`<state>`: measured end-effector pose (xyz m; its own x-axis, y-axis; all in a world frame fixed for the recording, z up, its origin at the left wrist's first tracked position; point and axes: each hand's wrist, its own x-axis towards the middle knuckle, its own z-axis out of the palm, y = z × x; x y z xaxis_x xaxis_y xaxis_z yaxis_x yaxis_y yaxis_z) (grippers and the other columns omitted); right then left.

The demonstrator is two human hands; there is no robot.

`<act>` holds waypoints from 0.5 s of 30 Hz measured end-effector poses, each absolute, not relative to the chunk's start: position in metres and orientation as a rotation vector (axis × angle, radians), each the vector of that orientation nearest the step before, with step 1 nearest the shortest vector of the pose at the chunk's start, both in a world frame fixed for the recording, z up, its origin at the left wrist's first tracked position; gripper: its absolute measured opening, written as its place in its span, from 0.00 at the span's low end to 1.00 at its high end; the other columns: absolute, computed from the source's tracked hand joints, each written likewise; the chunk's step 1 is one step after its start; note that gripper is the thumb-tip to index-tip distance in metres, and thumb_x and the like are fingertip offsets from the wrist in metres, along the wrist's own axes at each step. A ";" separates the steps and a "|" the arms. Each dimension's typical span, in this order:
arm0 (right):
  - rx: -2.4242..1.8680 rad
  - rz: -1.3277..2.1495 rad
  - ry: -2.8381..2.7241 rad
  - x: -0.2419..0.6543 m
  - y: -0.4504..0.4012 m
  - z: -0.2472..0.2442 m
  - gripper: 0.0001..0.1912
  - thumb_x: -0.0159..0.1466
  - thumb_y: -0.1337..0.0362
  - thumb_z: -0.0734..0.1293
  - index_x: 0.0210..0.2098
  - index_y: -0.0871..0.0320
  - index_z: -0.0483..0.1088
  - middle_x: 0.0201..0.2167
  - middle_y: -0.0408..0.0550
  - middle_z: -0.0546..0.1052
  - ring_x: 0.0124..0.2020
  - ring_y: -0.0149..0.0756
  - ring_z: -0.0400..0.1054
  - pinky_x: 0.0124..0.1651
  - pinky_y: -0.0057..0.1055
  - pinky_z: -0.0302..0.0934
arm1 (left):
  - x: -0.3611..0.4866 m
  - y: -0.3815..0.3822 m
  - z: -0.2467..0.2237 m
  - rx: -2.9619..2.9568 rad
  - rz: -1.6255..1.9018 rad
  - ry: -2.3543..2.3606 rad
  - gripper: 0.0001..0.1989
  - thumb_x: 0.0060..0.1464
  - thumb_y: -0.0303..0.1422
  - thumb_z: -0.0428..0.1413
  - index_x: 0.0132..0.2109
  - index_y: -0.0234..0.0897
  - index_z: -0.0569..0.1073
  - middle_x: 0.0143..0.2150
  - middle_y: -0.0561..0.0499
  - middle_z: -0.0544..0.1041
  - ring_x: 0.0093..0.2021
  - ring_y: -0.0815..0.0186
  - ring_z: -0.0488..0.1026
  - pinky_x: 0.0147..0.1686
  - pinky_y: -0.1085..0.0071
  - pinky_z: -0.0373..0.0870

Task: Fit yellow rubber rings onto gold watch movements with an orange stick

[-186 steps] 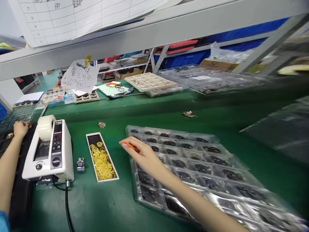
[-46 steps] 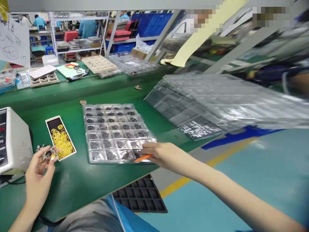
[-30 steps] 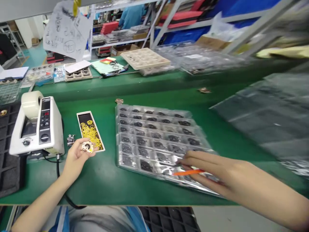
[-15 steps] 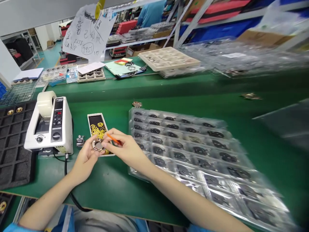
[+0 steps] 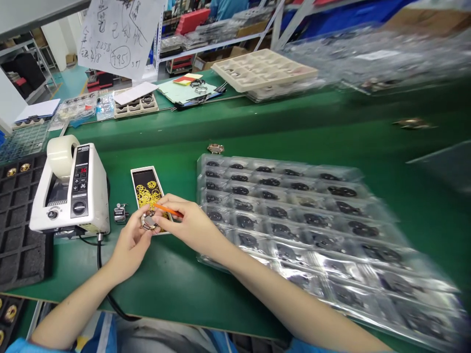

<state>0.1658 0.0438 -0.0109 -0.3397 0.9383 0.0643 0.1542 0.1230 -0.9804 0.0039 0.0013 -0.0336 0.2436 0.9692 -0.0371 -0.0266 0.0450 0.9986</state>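
Note:
Between the fingertips of my left hand (image 5: 133, 240) is a round metal watch case (image 5: 148, 220), held just over the near end of a white box (image 5: 155, 177). Yellow rings (image 5: 147, 195) lie inside that box. An orange stick-like tool (image 5: 168, 210) is pinched in my right hand (image 5: 184, 218), whose fingertips touch the case's right side. The tool's tip is too small to make out. A small metal counter (image 5: 119, 214) sits left of the box.
A white tape dispenser (image 5: 79, 196) stands left, beside a black compartment tray (image 5: 25, 262). Clear plastic trays of dark parts (image 5: 277, 212) cover the right side. Another watch case (image 5: 215, 148) lies behind them. A beige tray (image 5: 265, 68) rests on the back ledge.
The view has shifted, so the back ledge sits higher in the picture. The orange tool lies flatter in my right hand. Both hands remain at the watch case.

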 end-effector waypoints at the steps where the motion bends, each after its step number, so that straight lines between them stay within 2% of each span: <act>1: -1.092 1.262 -1.648 0.165 0.043 -0.012 0.08 0.59 0.64 0.63 0.25 0.58 0.69 0.31 0.46 0.68 0.32 0.35 0.65 0.35 0.33 0.64 | 0.004 0.001 -0.034 1.268 1.019 1.026 0.25 0.59 0.40 0.53 0.62 0.38 0.63 0.40 0.46 0.76 0.35 0.63 0.74 0.44 0.63 0.72; 4: -1.106 1.170 -1.701 0.164 0.041 -0.012 0.08 0.60 0.67 0.63 0.24 0.58 0.68 0.32 0.46 0.70 0.33 0.35 0.66 0.36 0.33 0.64 | 0.005 0.001 -0.034 1.297 1.027 1.049 0.23 0.58 0.39 0.53 0.60 0.39 0.64 0.43 0.46 0.77 0.36 0.64 0.74 0.43 0.65 0.72; 15: -1.020 1.058 -1.849 0.172 0.043 -0.008 0.08 0.61 0.70 0.63 0.25 0.57 0.67 0.30 0.44 0.70 0.33 0.34 0.67 0.36 0.32 0.60 | 0.008 0.001 -0.028 1.314 1.042 1.070 0.21 0.57 0.36 0.54 0.57 0.39 0.66 0.50 0.44 0.77 0.48 0.60 0.75 0.51 0.63 0.70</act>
